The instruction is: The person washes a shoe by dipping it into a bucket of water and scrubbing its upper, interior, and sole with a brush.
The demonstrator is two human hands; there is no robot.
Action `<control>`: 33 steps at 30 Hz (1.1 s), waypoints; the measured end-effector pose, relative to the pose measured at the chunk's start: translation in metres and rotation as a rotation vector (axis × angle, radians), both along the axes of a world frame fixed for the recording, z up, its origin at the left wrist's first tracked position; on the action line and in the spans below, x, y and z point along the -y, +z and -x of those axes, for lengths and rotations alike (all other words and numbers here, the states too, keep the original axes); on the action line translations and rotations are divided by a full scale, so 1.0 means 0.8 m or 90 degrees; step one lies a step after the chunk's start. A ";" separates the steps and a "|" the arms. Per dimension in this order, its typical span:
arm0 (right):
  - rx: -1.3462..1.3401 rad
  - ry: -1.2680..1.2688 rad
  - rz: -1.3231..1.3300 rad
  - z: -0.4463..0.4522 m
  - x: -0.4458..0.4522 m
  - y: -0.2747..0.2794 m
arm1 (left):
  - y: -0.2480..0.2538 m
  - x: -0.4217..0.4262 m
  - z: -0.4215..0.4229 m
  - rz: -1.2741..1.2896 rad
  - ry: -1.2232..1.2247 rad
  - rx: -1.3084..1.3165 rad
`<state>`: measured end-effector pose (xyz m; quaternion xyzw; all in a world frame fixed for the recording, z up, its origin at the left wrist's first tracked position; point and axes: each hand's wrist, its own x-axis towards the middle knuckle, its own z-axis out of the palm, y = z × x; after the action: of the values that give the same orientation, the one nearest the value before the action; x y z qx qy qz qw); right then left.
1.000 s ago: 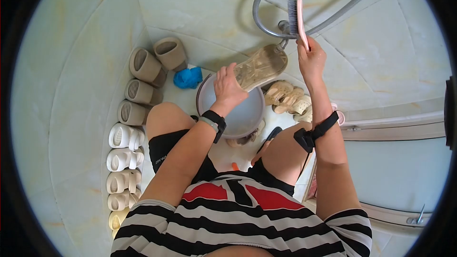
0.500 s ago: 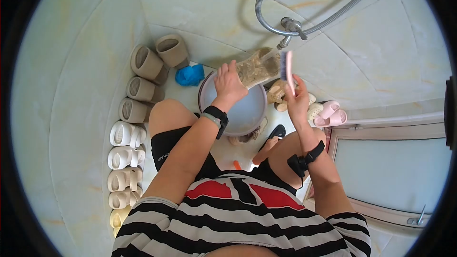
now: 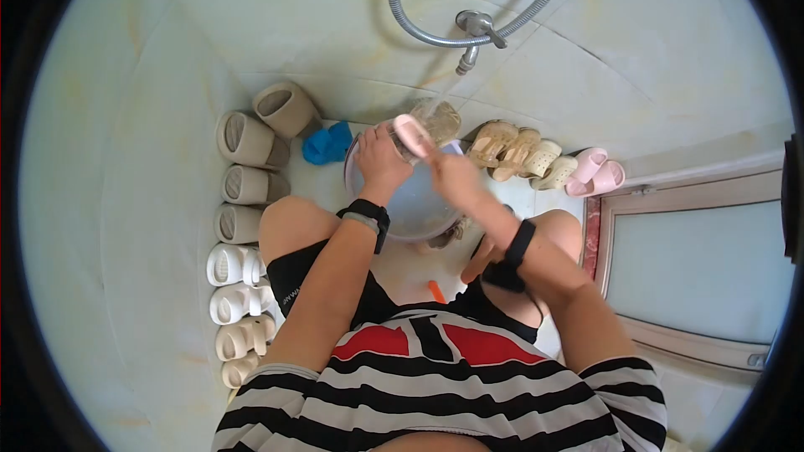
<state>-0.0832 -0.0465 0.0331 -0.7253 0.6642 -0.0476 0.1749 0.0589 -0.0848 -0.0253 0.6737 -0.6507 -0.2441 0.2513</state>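
Note:
My left hand [image 3: 382, 163] is closed on a wet beige-brown shoe [image 3: 440, 121], held tilted over a round basin [image 3: 421, 213] of cloudy water. A stream from the wall tap [image 3: 467, 60] runs down onto the shoe. In my right hand [image 3: 459, 180], blurred by motion, is a pink-backed scrubbing brush [image 3: 412, 134]. The brush lies over the near part of the shoe, close to my left fingers, its bristles turned away from view. The brush and my hands hide part of the shoe.
Several taupe slippers [image 3: 244, 139] and white sandals [image 3: 234, 265] line the left wall. A crumpled blue item [image 3: 327, 144] lies beside the basin. Tan shoes [image 3: 494, 144], cream clogs [image 3: 544, 157] and pink slippers [image 3: 599, 172] stand rightward. A metal hose [image 3: 402, 0] loops above the tap.
My right hand has swung the brush left and inward, from the shoe's right side onto it. The shoe has shifted left with my left hand, and the camera view has moved somewhat.

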 end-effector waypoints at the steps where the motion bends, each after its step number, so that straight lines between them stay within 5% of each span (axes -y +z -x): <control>1: -0.034 -0.029 0.000 0.020 0.016 -0.008 | 0.007 -0.001 -0.002 -0.013 -0.003 0.005; 5: 0.017 -0.171 0.119 0.100 0.081 -0.066 | 0.015 -0.003 0.000 0.017 -0.026 0.002; 6: -0.058 -0.029 0.015 0.091 0.077 -0.047 | 0.009 0.001 0.000 0.021 -0.031 0.005; 12: -0.005 0.081 -0.014 -0.001 0.011 0.005 | 0.007 0.000 -0.008 -0.009 0.019 0.003; 18: -0.072 -0.035 -0.032 0.071 0.088 -0.033 | -0.001 -0.007 -0.003 0.051 -0.036 0.071; 25: -0.004 0.130 -0.080 -0.013 -0.004 0.026 | 0.007 -0.008 -0.012 0.027 -0.004 0.013; 30: -0.040 -0.081 -0.006 0.070 0.068 -0.017 | 0.025 -0.006 -0.010 -0.024 0.018 0.015; 33: -0.037 -0.063 0.047 0.072 0.054 -0.038 | 0.031 -0.004 -0.013 -0.139 -0.005 -0.020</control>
<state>-0.1408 -0.0895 0.0026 -0.6984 0.7020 -0.0598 0.1258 0.0690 -0.0816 -0.0009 0.6908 -0.6187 -0.3248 0.1859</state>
